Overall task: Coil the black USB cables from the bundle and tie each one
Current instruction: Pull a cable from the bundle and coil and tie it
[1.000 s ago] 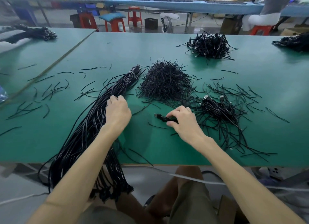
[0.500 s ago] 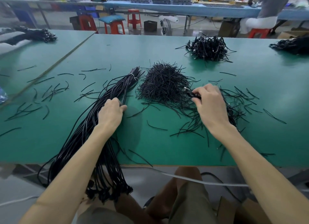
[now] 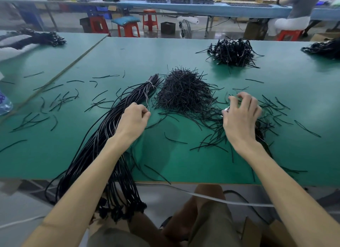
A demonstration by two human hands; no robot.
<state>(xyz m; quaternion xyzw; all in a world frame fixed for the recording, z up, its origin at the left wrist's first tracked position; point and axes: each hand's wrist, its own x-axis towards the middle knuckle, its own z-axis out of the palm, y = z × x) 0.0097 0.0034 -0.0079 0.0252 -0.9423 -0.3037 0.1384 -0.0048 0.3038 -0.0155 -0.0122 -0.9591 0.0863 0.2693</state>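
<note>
- Left hand (image 3: 134,119) grips the cable bundle (image 3: 86,154), which trails over the green table's (image 3: 165,53) near edge.
- Right hand (image 3: 241,117), fingers spread loose, hovers over the coiled cables (image 3: 260,132).

The green counter (image 3: 184,49) runs wide. Far beyond the fingers (image 3: 246,99), red stools (image 3: 150,22) stand on a glossy grey floor (image 3: 226,32) — behind them is a long blue bench (image 3: 202,6).

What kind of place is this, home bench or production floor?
Most likely a factory floor for cable packing: a long green worktable holds a bundle of black USB cables, a heap of ties and a pile of coiled cables; another worker sits at a blue bench behind.
</note>
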